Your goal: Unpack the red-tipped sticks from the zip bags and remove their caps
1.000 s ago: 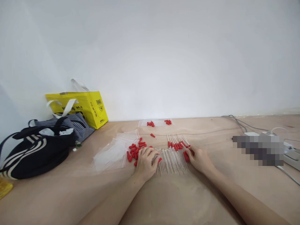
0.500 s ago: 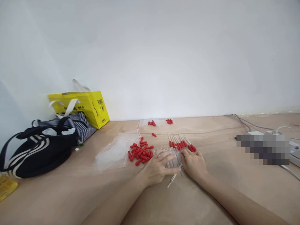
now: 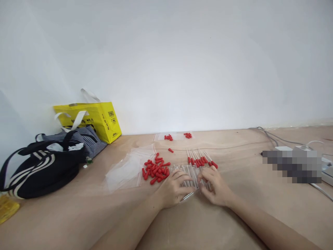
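My left hand (image 3: 173,189) and my right hand (image 3: 213,185) rest on a row of clear thin tubes (image 3: 189,171) lying on the wooden tabletop (image 3: 234,215). Both hands have their fingers curled around a bunch of these tubes, drawing them together between the palms. A heap of loose red caps (image 3: 155,169) lies just left of my left hand. Finished tubes with red caps (image 3: 201,160) lie just beyond my right hand.
Clear plastic bags (image 3: 125,170) lie left of the caps. A further bag with red caps (image 3: 177,136) lies near the wall. A black bag (image 3: 39,170), a striped bag (image 3: 83,139) and a yellow bag (image 3: 96,118) stand at the left. Cables and a power strip (image 3: 325,170) are at the right.
My left hand moved right, off the red cap heap. Both hands closed in on the clear tubes and gathered them into a bunch between them.
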### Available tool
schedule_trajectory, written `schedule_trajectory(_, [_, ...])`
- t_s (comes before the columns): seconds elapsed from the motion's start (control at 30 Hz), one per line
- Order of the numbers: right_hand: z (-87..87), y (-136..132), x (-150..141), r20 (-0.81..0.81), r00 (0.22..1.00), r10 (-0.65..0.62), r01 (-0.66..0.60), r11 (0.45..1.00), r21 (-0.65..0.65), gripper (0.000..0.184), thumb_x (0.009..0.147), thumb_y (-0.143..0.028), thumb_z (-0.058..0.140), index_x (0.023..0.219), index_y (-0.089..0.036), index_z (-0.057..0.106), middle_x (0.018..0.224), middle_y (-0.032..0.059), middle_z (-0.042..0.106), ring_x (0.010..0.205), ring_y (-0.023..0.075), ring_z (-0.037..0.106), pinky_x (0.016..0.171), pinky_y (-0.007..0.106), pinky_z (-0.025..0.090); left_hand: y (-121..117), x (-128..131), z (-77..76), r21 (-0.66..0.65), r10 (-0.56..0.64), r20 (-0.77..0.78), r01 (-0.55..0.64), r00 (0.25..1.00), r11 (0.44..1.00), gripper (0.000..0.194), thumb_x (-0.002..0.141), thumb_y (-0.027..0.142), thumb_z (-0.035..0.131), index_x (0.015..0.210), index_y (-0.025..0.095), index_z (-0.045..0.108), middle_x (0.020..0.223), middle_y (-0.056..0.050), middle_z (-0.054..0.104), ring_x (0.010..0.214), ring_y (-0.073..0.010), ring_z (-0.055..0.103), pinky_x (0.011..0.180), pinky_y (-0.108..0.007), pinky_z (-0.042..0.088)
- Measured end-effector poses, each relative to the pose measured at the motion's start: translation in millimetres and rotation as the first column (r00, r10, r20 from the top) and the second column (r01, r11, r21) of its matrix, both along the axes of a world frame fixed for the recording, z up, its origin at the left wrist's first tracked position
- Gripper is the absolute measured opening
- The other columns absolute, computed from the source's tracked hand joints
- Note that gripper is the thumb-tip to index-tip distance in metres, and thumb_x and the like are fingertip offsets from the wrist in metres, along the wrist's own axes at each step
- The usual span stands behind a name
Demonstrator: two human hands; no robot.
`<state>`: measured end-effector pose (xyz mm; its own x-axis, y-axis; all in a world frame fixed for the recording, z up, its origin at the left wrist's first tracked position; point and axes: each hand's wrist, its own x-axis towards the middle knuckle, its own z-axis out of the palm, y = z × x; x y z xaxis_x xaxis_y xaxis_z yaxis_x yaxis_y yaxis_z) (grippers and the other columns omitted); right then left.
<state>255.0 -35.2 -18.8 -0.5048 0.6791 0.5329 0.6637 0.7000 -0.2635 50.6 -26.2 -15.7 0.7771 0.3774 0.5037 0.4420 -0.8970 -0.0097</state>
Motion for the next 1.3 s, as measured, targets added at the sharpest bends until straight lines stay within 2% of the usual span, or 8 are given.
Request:
schedule_trajectory(0.27, [11.9, -2.4, -5.0, 0.228, 0.963, 0.146, -0.115, 0.983, -0.145, 0.012, 0.079, -0.034, 0.053, 0.079, -0.023, 0.059, 0.079, 0.0000, 0.053, 0.079, 0.0147, 0.045, 0.072, 0.031, 0.024, -2.0, -18.4, 8.6, -0.231, 0.371, 0.104, -0.341, 0.923, 0.911, 0.023, 0.068, 0.030, 0.063, 0.087, 0.020, 0.055, 0.092, -0.004, 0.056, 0.089, -0.0210, 0.049, 0.080, -0.036, 0.038])
schedule_trajectory(0.5, [12.5, -2.1, -6.3, 0.275, 0.950, 0.150, -0.121, 0.986, -0.118, 0.013, 0.080, -0.031, 0.051, 0.075, -0.020, 0.054, 0.084, 0.0026, 0.052, 0.081, 0.0169, 0.043, 0.071, 0.031, 0.028, 2.6, -27.1, 13.4, -0.176, 0.497, 0.034, -0.484, 0.867, 0.857, 0.012, 0.072, 0.029, 0.058, 0.077, 0.020, 0.055, 0.085, -0.003, 0.054, 0.082, -0.0209, 0.049, 0.072, -0.036, 0.036])
schedule_trajectory(0.63, [9.6, 8.2, 3.2, -0.046, 0.997, 0.062, -0.068, 0.986, -0.150, 0.018, 0.085, -0.028, 0.040, 0.076, -0.018, 0.050, 0.079, 0.0035, 0.055, 0.076, 0.0154, 0.046, 0.072, 0.031, 0.033, 3.3, -25.4, 12.2, -0.149, 0.500, 0.032, -0.491, 0.865, 0.858, 0.007, 0.076, 0.026, 0.055, 0.076, 0.020, 0.054, 0.084, -0.003, 0.056, 0.083, -0.0205, 0.049, 0.071, -0.035, 0.035])
schedule_trajectory(0.73, [3.2, 22.5, 14.2, -0.430, 0.894, -0.122, -0.015, 0.954, -0.300, 0.028, 0.082, -0.041, 0.042, 0.071, -0.018, 0.050, 0.063, 0.0001, 0.052, 0.059, 0.0119, 0.045, 0.060, 0.027, 0.036, 6.1, -26.3, 12.0, -0.118, 0.533, 0.088, -0.522, 0.842, 0.845, 0.006, 0.078, 0.025, 0.051, 0.076, 0.020, 0.054, 0.083, -0.002, 0.058, 0.083, -0.0205, 0.050, 0.071, -0.035, 0.034])
schedule_trajectory(0.9, [-1.3, 38.4, 30.3, -0.751, 0.571, -0.331, -0.146, 0.860, -0.490, 0.037, 0.067, -0.054, 0.058, 0.065, -0.018, 0.051, 0.051, -0.0031, 0.044, 0.045, 0.0098, 0.040, 0.046, 0.024, 0.033, 18.2, -39.0, 14.3, -0.040, 0.744, 0.215, -0.756, 0.632, 0.654, 0.011, 0.078, 0.028, 0.049, 0.075, 0.020, 0.055, 0.080, -0.004, 0.062, 0.080, -0.0241, 0.052, 0.068, -0.037, 0.033])
schedule_trajectory(1.03, [1.5, 43.4, 37.2, -0.737, 0.589, -0.332, -0.134, 0.859, -0.495, 0.044, 0.071, -0.060, 0.048, 0.054, -0.020, 0.042, 0.046, -0.0040, 0.038, 0.044, 0.0091, 0.036, 0.044, 0.023, 0.032, 24.5, -46.8, 14.5, -0.022, 0.814, 0.266, -0.841, 0.517, 0.541, 0.014, 0.076, 0.030, 0.050, 0.081, 0.019, 0.057, 0.082, -0.007, 0.063, 0.081, -0.0269, 0.051, 0.068, -0.039, 0.032])
schedule_trajectory(1.13, [2.7, 48.7, 38.5, -0.529, 0.769, -0.360, 0.100, 0.884, -0.457, 0.053, 0.079, -0.064, 0.023, 0.052, -0.021, 0.035, 0.044, -0.0034, 0.037, 0.043, 0.0097, 0.037, 0.045, 0.022, 0.033, 21.3, -40.4, 13.2, 0.017, 0.745, 0.328, -0.792, 0.581, 0.610, 0.015, 0.077, 0.030, 0.051, 0.086, 0.020, 0.057, 0.090, -0.008, 0.062, 0.087, -0.0265, 0.051, 0.076, -0.042, 0.031])
schedule_trajectory(1.3, [2.8, 64.1, 30.9, -0.217, 0.890, -0.402, 0.303, 0.874, -0.380, 0.054, 0.081, -0.059, 0.023, 0.049, -0.019, 0.040, 0.042, -0.0027, 0.041, 0.045, 0.0118, 0.041, 0.051, 0.024, 0.033, 3.0, -12.4, 7.9, 0.010, 0.423, 0.201, -0.434, 0.883, 0.901, 0.017, 0.077, 0.030, 0.050, 0.090, 0.022, 0.058, 0.095, -0.005, 0.061, 0.093, -0.0219, 0.051, 0.087, -0.041, 0.028])
